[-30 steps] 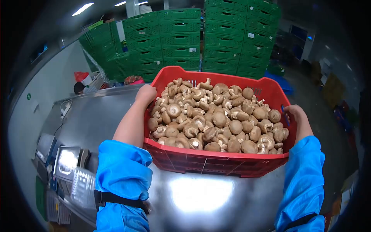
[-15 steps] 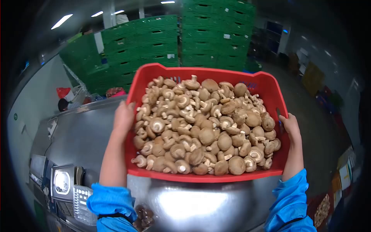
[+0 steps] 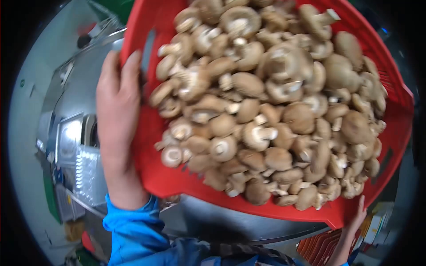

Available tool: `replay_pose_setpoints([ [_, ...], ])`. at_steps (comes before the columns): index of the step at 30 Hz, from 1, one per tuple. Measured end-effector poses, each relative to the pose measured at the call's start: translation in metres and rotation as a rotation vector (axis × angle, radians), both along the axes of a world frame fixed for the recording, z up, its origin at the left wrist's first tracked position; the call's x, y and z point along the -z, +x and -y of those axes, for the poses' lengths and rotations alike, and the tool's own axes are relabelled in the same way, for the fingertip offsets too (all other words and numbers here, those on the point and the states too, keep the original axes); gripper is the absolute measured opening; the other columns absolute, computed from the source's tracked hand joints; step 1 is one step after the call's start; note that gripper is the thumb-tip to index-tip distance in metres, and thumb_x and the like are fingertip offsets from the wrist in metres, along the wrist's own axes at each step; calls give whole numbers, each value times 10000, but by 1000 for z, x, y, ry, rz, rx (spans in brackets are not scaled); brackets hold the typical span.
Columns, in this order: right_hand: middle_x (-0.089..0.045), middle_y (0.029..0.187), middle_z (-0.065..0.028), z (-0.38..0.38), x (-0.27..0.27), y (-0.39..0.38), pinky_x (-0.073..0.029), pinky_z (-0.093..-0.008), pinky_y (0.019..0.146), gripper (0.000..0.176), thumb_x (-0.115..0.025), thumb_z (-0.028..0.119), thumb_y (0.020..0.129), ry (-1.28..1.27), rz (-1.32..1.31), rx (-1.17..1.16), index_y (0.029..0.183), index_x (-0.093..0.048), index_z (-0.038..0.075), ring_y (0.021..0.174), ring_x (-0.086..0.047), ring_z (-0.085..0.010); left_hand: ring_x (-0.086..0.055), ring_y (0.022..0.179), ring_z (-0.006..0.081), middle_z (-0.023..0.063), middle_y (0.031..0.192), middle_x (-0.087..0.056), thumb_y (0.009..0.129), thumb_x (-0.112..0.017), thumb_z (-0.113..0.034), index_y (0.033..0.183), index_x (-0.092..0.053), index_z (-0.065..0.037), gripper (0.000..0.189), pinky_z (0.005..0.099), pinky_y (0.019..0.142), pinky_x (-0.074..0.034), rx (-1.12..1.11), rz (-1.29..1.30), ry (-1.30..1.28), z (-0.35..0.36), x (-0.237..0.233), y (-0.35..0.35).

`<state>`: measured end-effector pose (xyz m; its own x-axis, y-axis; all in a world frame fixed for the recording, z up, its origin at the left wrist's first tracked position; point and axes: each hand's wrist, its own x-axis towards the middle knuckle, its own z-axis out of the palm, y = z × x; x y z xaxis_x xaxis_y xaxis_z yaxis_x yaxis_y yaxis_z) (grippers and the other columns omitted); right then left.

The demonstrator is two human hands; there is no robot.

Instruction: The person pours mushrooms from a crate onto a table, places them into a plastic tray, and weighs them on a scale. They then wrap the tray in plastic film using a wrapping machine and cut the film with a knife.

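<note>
A red plastic crate (image 3: 148, 166) heaped with brown shiitake mushrooms (image 3: 277, 117) fills most of the view, held up above the steel table and tilted, its right end lower. At the left end, my left hand (image 3: 117, 95) is closed on the wall, fingers at the handle slot. My right hand (image 3: 356, 216) grips the far lower right corner; most of its fingers are hidden behind the wall. The mushrooms lie with caps and pale stems pointing in all directions.
Below the crate runs a shiny steel table (image 3: 195, 217). On its left side stand a metal-topped device (image 3: 69, 133) and clear plastic trays (image 3: 88, 173). Stacked red crates (image 3: 317, 246) are at the lower right, and a pale wall (image 3: 26, 128) rises at the left.
The crate has come much closer to me and turned, with its right end dropping. My left hand has risen with it and my right hand has moved down. The green crate stacks are now mostly hidden.
</note>
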<state>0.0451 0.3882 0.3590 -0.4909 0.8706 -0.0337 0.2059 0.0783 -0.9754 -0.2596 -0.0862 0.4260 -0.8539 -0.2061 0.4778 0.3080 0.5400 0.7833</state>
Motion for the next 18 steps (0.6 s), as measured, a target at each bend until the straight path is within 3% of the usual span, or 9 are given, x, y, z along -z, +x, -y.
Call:
replay_pose_setpoints([
  [6,-505,1181,-130,21,10,-5,-458,-338,853,505,-547,305,897,-1,-11,26,1244,-439,-46,1013,-538,-201,-503,537,101,48,628,-557,907,-522,-211,813,-525,-14,218,269,496,-410,15,-83,36,-6,1,-33],
  [9,-535,1131,-112,33,43,-25,-474,-324,805,485,-575,296,888,19,-127,111,1213,-466,-47,953,-542,-178,-512,541,90,37,619,-555,909,-526,-215,813,-507,-27,213,258,492,-411,34,-128,106,-9,28,-66],
  [13,-543,1129,-102,49,100,-79,-447,-326,835,463,-565,279,898,28,-244,125,1196,-476,-63,946,-536,-169,-473,542,64,4,668,-511,943,-480,-257,888,-482,-73,192,210,494,-393,160,-148,209,3,71,-122],
  [16,-574,1086,-124,64,125,-109,-453,-307,799,408,-557,244,904,76,-270,171,1126,-523,-97,910,-540,-151,-516,671,88,27,775,-545,951,-457,-283,962,-492,-70,216,236,611,-437,223,-99,289,16,88,-164],
  [17,-573,1089,-123,69,133,-114,-452,-314,801,397,-552,236,906,61,-263,163,1125,-525,-94,903,-543,-159,-522,860,110,44,922,-556,952,-446,-329,1104,-481,-55,315,260,767,-431,102,-164,66,20,90,-168],
  [18,-573,1093,-122,75,139,-118,-452,-321,803,387,-548,228,909,46,-257,151,1124,-526,-92,896,-546,-167,-524,868,131,56,949,-556,949,-442,-351,1128,-472,-48,353,273,779,-431,125,-133,129,21,94,-169],
])
